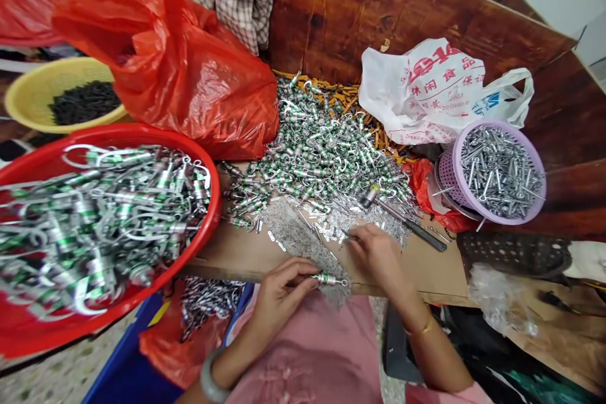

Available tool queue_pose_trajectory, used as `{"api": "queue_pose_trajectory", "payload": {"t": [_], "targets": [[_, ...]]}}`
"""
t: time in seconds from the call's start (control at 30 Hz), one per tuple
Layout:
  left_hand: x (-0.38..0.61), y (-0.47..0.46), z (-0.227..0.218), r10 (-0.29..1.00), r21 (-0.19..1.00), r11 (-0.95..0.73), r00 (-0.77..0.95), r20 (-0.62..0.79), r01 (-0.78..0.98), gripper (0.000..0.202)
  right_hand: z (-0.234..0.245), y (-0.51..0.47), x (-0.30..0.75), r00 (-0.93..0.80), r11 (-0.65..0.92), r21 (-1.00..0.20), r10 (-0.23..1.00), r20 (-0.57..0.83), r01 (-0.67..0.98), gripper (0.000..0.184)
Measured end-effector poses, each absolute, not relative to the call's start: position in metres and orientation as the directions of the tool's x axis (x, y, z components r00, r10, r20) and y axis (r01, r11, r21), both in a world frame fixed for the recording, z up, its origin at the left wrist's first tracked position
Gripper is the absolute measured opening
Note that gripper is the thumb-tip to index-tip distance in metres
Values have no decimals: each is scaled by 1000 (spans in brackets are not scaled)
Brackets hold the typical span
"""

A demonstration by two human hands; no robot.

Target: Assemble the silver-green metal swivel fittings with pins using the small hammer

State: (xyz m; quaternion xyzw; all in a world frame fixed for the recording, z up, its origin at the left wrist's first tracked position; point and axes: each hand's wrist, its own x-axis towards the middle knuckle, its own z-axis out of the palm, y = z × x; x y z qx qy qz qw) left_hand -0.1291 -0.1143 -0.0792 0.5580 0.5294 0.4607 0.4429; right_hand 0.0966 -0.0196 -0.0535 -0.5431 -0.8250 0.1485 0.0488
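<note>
My left hand [286, 287] is closed around a silver anchor bolt [326, 279] with green bands, lying sideways over the table's front edge. Its small eye end points right. Beneath the bolt is a speckled grey cloth strip [303, 237]. To the right, my right hand [381, 255] pinches its thumb and fingers together just above a scatter of small flat metal pieces [331, 218]; whatever is between the fingertips is too small to make out. A hammer [402, 218] with a yellow-ended head lies just beyond that hand.
Behind is a heap of green-banded hook bolts [326, 145]. A red basin [208, 221] full of them stands left, near a red plastic bag [189, 76] and yellow basket [28, 101]. At right are a purple basket [454, 164] of eye bolts and a white bag [426, 91].
</note>
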Motion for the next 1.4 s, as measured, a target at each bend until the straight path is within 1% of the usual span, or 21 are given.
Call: {"api": "queue_pose_trajectory", "payload": {"t": [0.1, 0.2, 0.27, 0.4, 0.43, 0.47, 0.5, 0.57, 0.63, 0.7, 0.77, 0.87, 1.0, 1.13, 1.23, 1.33, 1.4], "targets": [[-129, -116, -79, 1000, 984, -5, 12, 3, 179, 7, -82, -31, 86, -331, 291, -274, 936, -115, 917, 13], [-129, -116, -77, 1000, 983, 3, 27, -8, 184, 8, -84, -28, 96, -287, 244, -294, 951, -113, 924, 16], [-129, -117, -76, 1000, 985, 2, 27, -7, 174, 8, -81, -25, 103, -254, 213, -285, 960, -114, 935, 19], [-130, -119, -76, 999, 988, 12, 29, -16, 154, 7, -77, -25, 105, -210, 188, -176, 971, -116, 966, 15], [-130, -119, -76, 999, 989, 9, 31, -14, 150, 7, -77, -26, 105, -202, 183, -168, 974, -105, 969, 15], [-131, -119, -77, 999, 989, 3, 31, -7, 146, 6, -78, -26, 106, -196, 177, -183, 977, -89, 967, 15], [-131, -120, -77, 1000, 990, -4, 31, 0, 142, 6, -79, -26, 107, -192, 171, -225, 979, -73, 959, 15], [-131, -120, -77, 1000, 991, -11, 29, 7, 135, 6, -79, -28, 109, -197, 165, -371, 979, -49, 914, 16], [-130, -121, -77, 1000, 992, -9, 19, 7, 125, 6, -76, -33, 110, -216, 165, -533, 976, -34, 830, 19], [-129, -121, -76, 1000, 994, -4, 4, 4, 111, 6, -69, -41, 105, -267, 186, -642, 963, -30, 744, 21], [-127, -121, -75, 1000, 994, -22, -6, 23, 106, 7, -58, -52, 95, -361, 234, -702, 932, -36, 673, 19], [-126, -122, -74, 997, 988, -76, -7, 78, 132, 7, -44, -69, 77, -506, 332, -732, 863, -20, 595, 13], [-127, -123, -75, 992, 981, -122, -18, 126, 150, 8, -37, -81, 66, -569, 428, -698, 822, 36, 574, 10], [-127, -123, -77, 988, 979, -148, -9, 151, 137, 3, -39, -83, 67, -574, 430, -703, 818, 38, 567, 9], [-125, -123, -79, 987, 979, -160, 6, 161, 126, 6, -40, -84, 67, -569, 408, -729, 822, 31, 549, 10], [-121, -123, -81, 986, 982, -157, -35, 162, 102, 6, -42, -86, 67, -551, 384, -747, 834, 29, 543, 11], [-119, -124, -83, 986, 986, -145, -74, 151, 82, 6, -43, -87, 67, -545, 400, -733, 837, 48, 550, 11]]}}
